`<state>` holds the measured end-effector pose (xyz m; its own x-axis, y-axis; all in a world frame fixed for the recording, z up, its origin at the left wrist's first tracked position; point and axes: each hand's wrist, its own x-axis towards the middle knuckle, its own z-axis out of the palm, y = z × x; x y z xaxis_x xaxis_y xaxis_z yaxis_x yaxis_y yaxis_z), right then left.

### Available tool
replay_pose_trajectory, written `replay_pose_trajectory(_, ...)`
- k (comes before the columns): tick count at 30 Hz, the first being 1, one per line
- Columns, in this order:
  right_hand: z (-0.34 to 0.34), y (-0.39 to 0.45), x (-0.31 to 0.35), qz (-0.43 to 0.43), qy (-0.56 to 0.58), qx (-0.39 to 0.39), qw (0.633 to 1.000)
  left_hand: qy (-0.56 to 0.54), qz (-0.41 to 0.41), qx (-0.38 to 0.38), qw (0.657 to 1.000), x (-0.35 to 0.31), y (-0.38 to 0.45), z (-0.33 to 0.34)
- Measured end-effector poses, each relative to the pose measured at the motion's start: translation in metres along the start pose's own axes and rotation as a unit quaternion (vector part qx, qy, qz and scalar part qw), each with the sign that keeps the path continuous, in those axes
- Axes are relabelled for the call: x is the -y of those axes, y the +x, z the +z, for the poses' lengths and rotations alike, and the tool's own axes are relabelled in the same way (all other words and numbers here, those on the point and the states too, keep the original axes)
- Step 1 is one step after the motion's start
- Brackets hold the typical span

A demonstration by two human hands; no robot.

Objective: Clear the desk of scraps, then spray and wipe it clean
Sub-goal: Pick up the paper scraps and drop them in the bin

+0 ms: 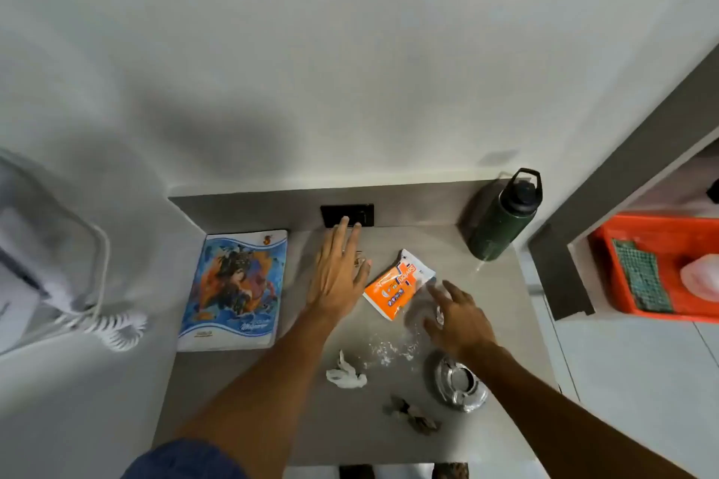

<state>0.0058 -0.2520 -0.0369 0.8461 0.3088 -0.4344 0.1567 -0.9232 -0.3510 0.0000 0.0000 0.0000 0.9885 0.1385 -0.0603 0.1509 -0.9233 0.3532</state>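
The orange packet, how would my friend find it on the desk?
Start at the tall dark green bottle in the desk's far right corner. Look left and nearer: the orange packet lies flat between the two hands. It is the only bright orange scrap; the others are white, brown or silver.

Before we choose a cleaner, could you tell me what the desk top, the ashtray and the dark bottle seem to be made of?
The desk top looks like grey laminate with a matte finish and faint grain; it could be coated wood. The ashtray seems polished metal, given its bright mirror-like glints. The dark bottle looks like green powder-coated metal with a black, probably plastic, lid and carry loop; its dull sheen suggests so.
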Motion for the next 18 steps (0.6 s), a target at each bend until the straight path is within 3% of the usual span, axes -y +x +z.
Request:
replay_pose_trajectory(8, 0.034, 0.009, -0.019, 0.041, -0.032, -0.003, 0.999, 0.113, -0.023, 0.096, 0.989, 0.03, 0.019, 0.037)
replay_pose_trajectory(18, 0.047, 0.021, -0.023, 0.057, -0.032, -0.007, 0.998, 0.113, -0.055, 0.11, 0.986, 0.036, 0.036, 0.047)
